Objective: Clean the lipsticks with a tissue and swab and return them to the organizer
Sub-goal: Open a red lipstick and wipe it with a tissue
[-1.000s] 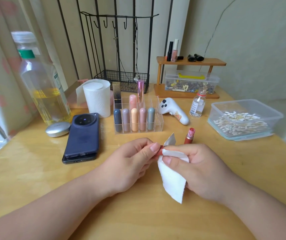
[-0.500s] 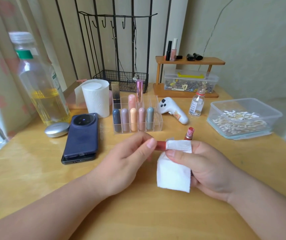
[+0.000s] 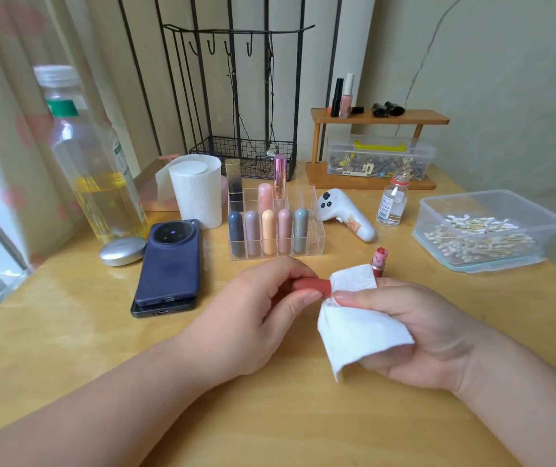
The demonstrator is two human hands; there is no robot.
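Note:
My left hand (image 3: 256, 318) grips a terracotta lipstick cap (image 3: 312, 286) held sideways over the table. My right hand (image 3: 414, 332) holds a white tissue (image 3: 357, 328) wrapped around the cap's right end. Just behind my right hand the open lipstick (image 3: 378, 261) stands upright, its red bullet exposed. The clear acrylic organizer (image 3: 315, 230) sits beyond my hands with several capped lipsticks in its slots. A clear tub of cotton swabs (image 3: 485, 230) is at the right.
Two stacked phones (image 3: 168, 264) and a silver compact (image 3: 122, 251) lie left. A paper roll (image 3: 197, 190), an oil bottle (image 3: 94, 160), a white handheld device (image 3: 347, 214), a small glass bottle (image 3: 392, 203) and a wooden shelf (image 3: 379, 117) stand behind.
The tissue slid rightward along the cap, so more of the terracotta cap now shows between my hands. Both hands rose slightly.

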